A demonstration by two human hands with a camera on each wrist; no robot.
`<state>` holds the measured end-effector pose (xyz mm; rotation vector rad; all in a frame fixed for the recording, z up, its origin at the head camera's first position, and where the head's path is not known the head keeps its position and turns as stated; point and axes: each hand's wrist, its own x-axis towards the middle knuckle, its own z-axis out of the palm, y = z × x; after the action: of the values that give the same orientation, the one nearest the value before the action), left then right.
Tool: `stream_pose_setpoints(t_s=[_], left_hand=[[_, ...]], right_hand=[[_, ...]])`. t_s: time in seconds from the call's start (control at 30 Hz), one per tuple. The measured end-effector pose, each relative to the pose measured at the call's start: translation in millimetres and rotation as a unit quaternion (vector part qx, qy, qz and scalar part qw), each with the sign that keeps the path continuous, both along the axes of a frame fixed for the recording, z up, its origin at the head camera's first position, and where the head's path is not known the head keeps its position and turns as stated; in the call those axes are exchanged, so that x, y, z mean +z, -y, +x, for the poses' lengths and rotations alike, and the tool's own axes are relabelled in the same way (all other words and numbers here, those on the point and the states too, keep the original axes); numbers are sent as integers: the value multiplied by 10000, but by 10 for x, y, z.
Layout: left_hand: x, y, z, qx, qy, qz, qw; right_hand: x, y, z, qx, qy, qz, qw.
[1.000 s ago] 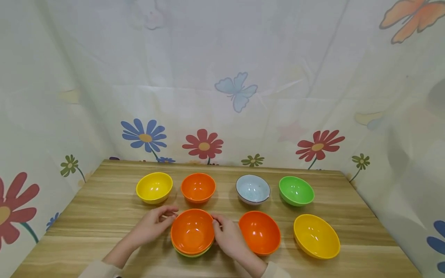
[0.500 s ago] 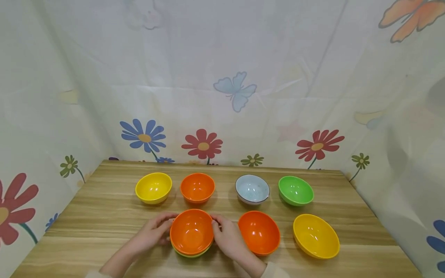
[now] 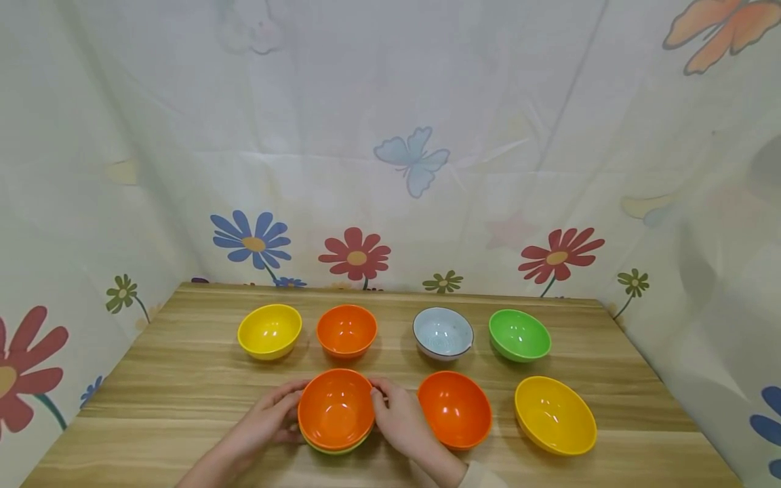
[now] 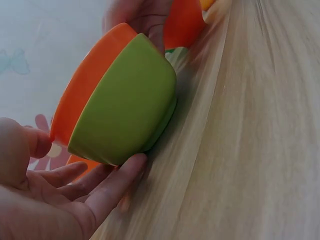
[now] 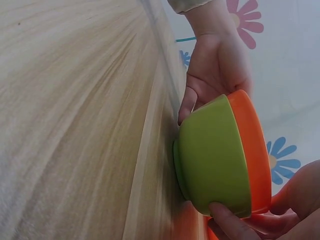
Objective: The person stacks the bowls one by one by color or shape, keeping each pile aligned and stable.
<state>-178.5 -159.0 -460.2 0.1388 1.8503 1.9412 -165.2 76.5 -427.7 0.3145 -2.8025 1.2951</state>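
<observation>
An orange bowl (image 3: 337, 411) sits nested in a green bowl (image 4: 127, 100), its rim standing above the green one. The pair stands upright on the table near its front. My left hand (image 3: 264, 421) holds the stack from the left side, thumb at the orange rim and fingers along the green wall, as the left wrist view shows. From the right side my right hand (image 3: 403, 419) grips the same stack, its thumb at the orange rim and a finger against the green wall (image 5: 212, 155). The far fingers are partly hidden behind the bowls.
Right of the stack stand a red-orange bowl (image 3: 455, 411), close to my right hand, and a large yellow bowl (image 3: 555, 416). Along the back are a yellow bowl (image 3: 270, 331), an orange bowl (image 3: 347, 331), a grey-blue bowl (image 3: 443, 333) and a green bowl (image 3: 520, 335). A patterned cloth hangs behind the wooden table (image 3: 165, 379).
My left hand has come in from the left and closed onto the stack's side. The right hand stays at the rim, and the bowls stay in place.
</observation>
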Motion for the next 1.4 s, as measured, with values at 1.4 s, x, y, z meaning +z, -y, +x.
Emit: stream_pose_setpoints(t_s=[1.4], left_hand=[[88, -23, 49, 107, 381, 99, 9992]], right_hand=[[19, -52, 27, 391, -443, -76, 9982]])
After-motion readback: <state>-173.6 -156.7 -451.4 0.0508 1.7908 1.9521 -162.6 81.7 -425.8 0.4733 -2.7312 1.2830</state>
